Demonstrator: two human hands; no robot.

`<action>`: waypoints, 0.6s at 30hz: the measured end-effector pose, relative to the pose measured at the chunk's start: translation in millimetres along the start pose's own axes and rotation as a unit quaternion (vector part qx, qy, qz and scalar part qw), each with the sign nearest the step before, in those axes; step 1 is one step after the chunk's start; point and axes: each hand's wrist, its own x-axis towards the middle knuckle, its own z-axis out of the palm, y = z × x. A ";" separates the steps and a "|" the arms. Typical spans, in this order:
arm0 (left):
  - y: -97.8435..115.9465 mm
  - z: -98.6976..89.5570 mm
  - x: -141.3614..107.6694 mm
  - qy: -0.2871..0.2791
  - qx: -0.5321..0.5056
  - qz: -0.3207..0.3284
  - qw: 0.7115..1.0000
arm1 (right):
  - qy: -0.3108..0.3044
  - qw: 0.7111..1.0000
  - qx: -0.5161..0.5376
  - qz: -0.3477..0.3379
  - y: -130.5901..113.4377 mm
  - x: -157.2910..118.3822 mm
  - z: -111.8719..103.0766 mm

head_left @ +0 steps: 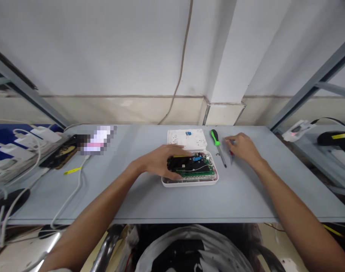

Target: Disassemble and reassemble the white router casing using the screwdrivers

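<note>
My left hand [163, 160] spans the left end of an opened white device casing [189, 184], thumb at its near side and fingers along the far side. Inside the casing lies a green circuit board [199, 173] with black parts, a blue piece [197, 159] and thin wires. My right hand [240, 146] is low over the table to the right, fingers bent around a small red-handled screwdriver [231, 154] whose thin shaft points toward me. The fingers partly hide its handle. Between the hand and the casing rests a green-and-black screwdriver [217, 139].
Behind the casing lies a white back cover [186, 138] with a small blue part on it. At left are a lit phone [98, 139], a dark phone [61, 153], white chargers and trailing cables [78, 181]. A black handheld scanner [335, 141] is at far right.
</note>
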 end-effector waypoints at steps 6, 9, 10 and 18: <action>0.9 0.3 0.2 0.005 -0.002 -0.001 1.000 | 0.116 0.983 0.007 -0.145 -46.8 -17.0 -8.0; 1.7 0.1 0.8 0.007 -0.006 0.004 1.000 | 0.092 0.927 0.082 -0.354 -85.5 -35.5 -3.0; 1.9 0.3 1.1 0.008 -0.006 0.007 1.000 | 0.079 0.910 0.092 -0.398 -96.7 -42.0 0.8; 7.9 1.8 5.2 0.008 0.018 0.012 1.000 | -0.049 0.860 0.079 -0.501 -114.0 -56.3 15.5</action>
